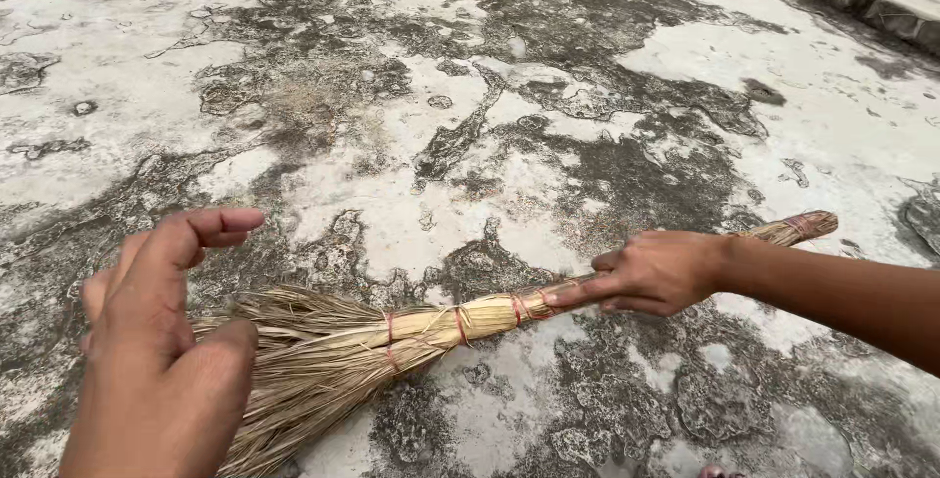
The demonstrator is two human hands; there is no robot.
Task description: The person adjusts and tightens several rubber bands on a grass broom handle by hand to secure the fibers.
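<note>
The right hand (651, 272) is gripping the handle of a straw broom (431, 331), fingers curled around the bound shaft with the forefinger stretching along it toward eight o'clock. The broom is lying low across the stained concrete floor (490, 96), its handle end pointing to two o'clock and its bristles fanning out at seven o'clock. The left hand (166, 351) is hovering open, fingers loosely spread, holding nothing, just over the bristles.
</note>
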